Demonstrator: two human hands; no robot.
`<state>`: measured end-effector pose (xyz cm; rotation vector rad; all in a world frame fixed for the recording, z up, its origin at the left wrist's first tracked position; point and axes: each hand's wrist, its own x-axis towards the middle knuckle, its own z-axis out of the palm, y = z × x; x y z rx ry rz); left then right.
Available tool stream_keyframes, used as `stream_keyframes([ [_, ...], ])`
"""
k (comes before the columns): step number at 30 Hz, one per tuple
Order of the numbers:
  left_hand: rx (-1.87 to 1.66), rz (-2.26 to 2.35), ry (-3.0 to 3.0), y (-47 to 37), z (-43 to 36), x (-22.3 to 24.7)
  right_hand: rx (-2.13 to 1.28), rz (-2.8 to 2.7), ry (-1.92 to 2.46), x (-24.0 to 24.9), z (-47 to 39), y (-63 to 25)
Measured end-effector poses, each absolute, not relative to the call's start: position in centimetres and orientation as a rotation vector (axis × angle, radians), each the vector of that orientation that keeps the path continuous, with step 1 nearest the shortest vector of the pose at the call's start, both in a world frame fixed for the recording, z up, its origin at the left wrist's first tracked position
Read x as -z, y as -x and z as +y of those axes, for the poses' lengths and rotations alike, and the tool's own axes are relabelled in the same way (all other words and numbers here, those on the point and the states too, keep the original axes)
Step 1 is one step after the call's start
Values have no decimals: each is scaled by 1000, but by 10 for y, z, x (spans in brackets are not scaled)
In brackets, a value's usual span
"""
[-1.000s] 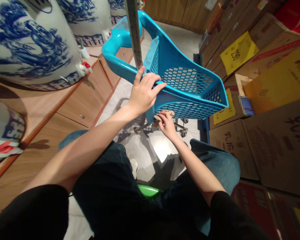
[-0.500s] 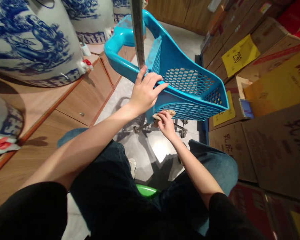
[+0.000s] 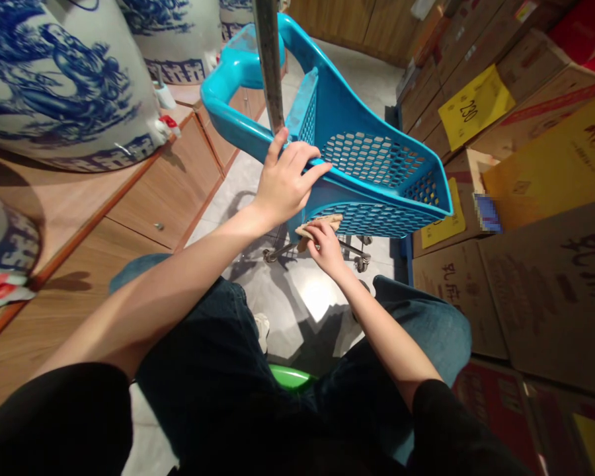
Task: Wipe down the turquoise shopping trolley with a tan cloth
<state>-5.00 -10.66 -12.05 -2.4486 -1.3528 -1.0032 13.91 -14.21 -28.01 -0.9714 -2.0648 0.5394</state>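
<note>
A blue plastic shopping cart basket (image 3: pixel 369 119) with perforated sides stands before my knees. My left hand (image 3: pixel 283 178) is closed over its near rim beside the metal pole (image 3: pixel 268 66), thumb and fingers on the edge. Lower down, my right hand (image 3: pixel 326 248) presses a beige cloth (image 3: pixel 327 221) against the basket's near outer side, close to its left corner. Part of the cloth is hidden behind the fingers. Beneath the basket, caster wheels (image 3: pixel 361 261) show on the floor.
Large blue-and-white porcelain jars (image 3: pixel 64 86) stand on a wooden cabinet (image 3: pixel 163 192) at left. Stacked cardboard boxes (image 3: pixel 540 284) with yellow price signs (image 3: pixel 476 106) line the right side. A green seat edge (image 3: pixel 291 377) shows between my legs.
My right hand and the cloth have shifted slightly left along the basket's side. The left hand keeps its hold on the rim.
</note>
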Motion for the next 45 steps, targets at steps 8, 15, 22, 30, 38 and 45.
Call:
stream_keyframes([
  [8, 1027, -1352, 2433, 51, -104, 122, -709, -2064, 1185, 307, -142, -142],
  [15, 1014, -1377, 2436, 50, -107, 120, -609, -2085, 946, 293, -142, -129],
  [22, 1005, -1389, 2432, 50, -104, 121, -738, -2092, 1233, 317, -143, -137],
  [30, 1024, -1396, 2458, 50, -106, 122, -688, -2124, 1038, 305, -145, -132],
  [38, 1035, -1409, 2452, 50, -107, 119, -714, -2102, 1143, 309, -148, -132],
  [45, 1037, -1412, 2442, 48, -106, 120, -755, -2048, 1185, 305, -145, -133],
])
